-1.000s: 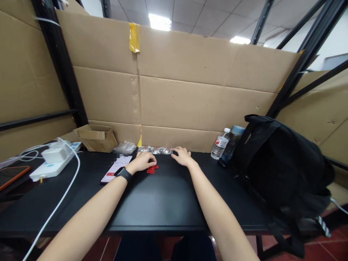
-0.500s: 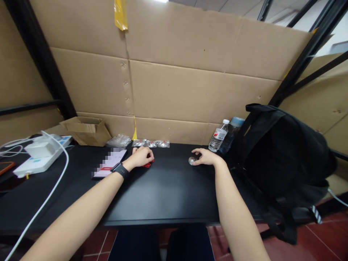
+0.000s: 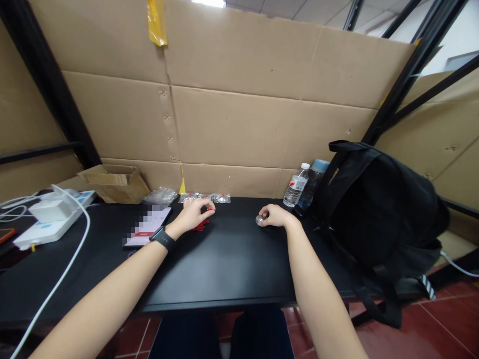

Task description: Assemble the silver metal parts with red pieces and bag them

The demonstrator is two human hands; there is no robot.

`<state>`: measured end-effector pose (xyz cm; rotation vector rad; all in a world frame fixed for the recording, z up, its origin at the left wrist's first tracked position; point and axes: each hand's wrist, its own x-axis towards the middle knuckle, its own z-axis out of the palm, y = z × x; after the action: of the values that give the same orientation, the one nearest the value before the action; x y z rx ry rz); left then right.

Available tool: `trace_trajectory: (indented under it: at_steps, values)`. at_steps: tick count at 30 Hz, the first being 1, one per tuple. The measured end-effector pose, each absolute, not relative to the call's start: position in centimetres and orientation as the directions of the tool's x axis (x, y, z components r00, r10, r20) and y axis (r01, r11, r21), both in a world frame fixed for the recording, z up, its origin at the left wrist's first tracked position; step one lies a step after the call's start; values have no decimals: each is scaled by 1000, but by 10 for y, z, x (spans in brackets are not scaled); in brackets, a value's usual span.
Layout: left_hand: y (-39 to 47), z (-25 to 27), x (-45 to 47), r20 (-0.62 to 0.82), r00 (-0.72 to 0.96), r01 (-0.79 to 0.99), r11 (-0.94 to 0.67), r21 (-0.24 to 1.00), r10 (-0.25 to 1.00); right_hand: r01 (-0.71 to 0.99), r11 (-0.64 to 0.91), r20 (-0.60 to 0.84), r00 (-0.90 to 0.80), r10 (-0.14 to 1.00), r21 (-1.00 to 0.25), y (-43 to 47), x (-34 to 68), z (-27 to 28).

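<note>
Disc (image 3: 258, 220), roundish, tilt unclear

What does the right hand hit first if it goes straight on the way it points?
Beyond the disc at the right hand's fingertips, probably the left hand, across bare table. Depth is unclear; it might pass just behind, toward the packets.

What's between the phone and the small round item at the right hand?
In the head view, going right from the phone: the left hand, red strands partly hidden by it, then black tabletop up to the round item.
</note>
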<state>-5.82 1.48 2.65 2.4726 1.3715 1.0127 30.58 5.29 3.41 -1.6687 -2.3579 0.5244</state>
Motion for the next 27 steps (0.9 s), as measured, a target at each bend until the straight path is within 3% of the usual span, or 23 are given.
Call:
trace_trajectory:
  at_steps: [5, 8, 14, 17, 20, 27]
  values:
    - [13, 27, -56, 523, 327, 698, -574, 428, 787, 848, 299, -6, -335, 942, -438, 50, 307, 38]
    - [11, 29, -51, 538, 297, 666, -575, 475, 789, 797, 373, 110, -367, 924, -475, 46, 298, 43]
    - [6, 31, -42, 560, 312, 615, -613, 496, 767, 453, 583, 404, -435, 805, -674, 33, 251, 45]
    - [6, 29, -39, 561, 306, 583, -617, 528, 769, 194, 503, 397, -406, 823, -842, 24, 224, 41]
    - [8, 23, -38, 579, 277, 549, -621, 559, 767, -3, 408, 380, -370, 848, -913, 14, 200, 35]
    - [9, 17, -33, 598, 244, 542, -619, 569, 763, -20, 411, 387, -378, 841, -911, 2, 173, 25]
